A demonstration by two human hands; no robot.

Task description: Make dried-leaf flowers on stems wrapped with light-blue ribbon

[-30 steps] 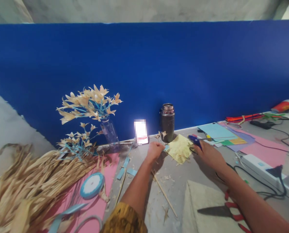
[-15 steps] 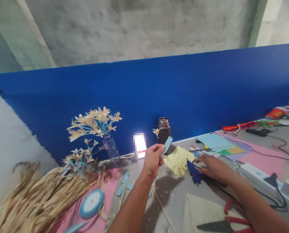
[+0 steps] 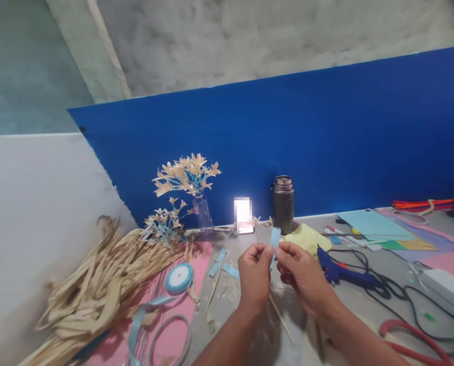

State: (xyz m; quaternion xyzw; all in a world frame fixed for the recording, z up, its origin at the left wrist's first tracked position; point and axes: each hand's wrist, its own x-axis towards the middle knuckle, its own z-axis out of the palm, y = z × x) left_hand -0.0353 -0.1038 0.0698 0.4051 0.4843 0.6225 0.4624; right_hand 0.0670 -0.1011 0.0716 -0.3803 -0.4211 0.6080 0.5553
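Observation:
A short strip of light blue ribbon point(image 3: 275, 236) stands upright between my two hands. My left hand point(image 3: 254, 277) pinches it from the left, thumb against the strip. The fingertips of my right hand point(image 3: 301, 272) grip it from the other side. Just behind the ribbon shows a small cream flower point(image 3: 269, 222); whether it is held, I cannot tell. A blue glue gun point(image 3: 343, 269) lies on the table to the right of my right hand. Cut pieces of the same ribbon point(image 3: 230, 271) and a thin stick point(image 3: 282, 317) lie near my left hand and below both hands.
A dark flask point(image 3: 283, 206) and a lit phone point(image 3: 244, 216) stand by the blue partition point(image 3: 242, 137). Cream flowers point(image 3: 189, 173) stand in a clear vase point(image 3: 203, 216). Left are dried husks point(image 3: 108, 284) and a ribbon spool point(image 3: 179, 278); right, coloured paper point(image 3: 375, 226), a power strip point(image 3: 446, 290) and red-handled scissors point(image 3: 413, 335).
My right hand has left the glue gun and come over to the ribbon, joining my left hand. The view has turned left, so things sit further right.

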